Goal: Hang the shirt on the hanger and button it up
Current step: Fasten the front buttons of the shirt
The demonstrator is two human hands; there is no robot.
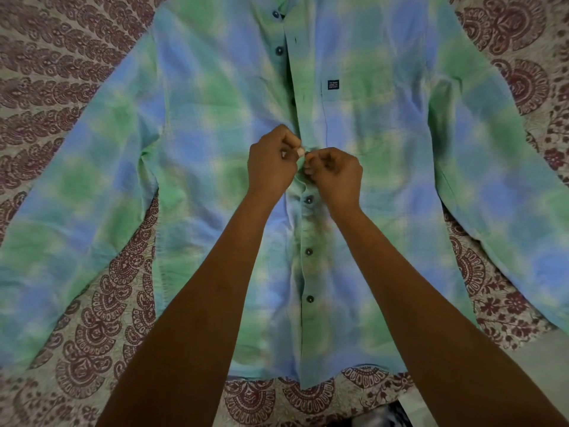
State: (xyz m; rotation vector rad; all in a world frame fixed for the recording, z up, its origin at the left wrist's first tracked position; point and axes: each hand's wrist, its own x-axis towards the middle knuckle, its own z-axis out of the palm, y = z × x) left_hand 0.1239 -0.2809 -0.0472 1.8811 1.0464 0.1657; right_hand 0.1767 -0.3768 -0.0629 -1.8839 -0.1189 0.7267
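Observation:
A green and blue checked shirt point(215, 124) lies flat, front up, on a patterned bedspread, sleeves spread to both sides. Dark buttons run down its middle placket; three below my hands look fastened, and the upper ones sit beside the placket's edge. My left hand point(271, 163) pinches the fabric at a button at mid-chest. My right hand point(334, 175) grips the placket edge right against it, fingertips touching. A small dark label point(333, 84) sits on the chest pocket. No hanger shows; the collar is cut off at the top edge.
The bedspread point(92, 343) is beige with maroon paisley print and fills the view around the shirt. A pale strip and a dark object point(391, 411) show at the bottom edge, past the bed's near side.

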